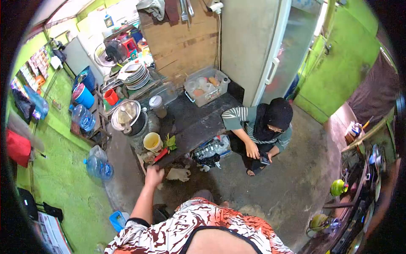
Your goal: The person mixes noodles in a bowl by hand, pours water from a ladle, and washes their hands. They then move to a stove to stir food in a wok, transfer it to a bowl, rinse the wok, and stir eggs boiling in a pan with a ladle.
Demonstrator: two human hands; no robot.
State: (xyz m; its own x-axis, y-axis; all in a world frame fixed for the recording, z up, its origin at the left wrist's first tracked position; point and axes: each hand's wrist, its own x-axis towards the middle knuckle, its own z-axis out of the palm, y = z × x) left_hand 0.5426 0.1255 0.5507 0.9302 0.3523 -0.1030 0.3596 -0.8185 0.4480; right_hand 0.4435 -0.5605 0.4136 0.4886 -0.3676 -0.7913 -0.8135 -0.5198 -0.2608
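The left hand (154,175) reaches down with fingers curled together, holding nothing, just beside a crumpled paper (178,174) on the floor (292,186). The paper looks light and soft; pinch any raised edge. Right hand is out of view.

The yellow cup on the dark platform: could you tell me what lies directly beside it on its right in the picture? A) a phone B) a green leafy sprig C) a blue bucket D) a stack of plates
B: the green leafy sprig lies against the yellow cup on the dark platform, just above the person's outstretched left hand.
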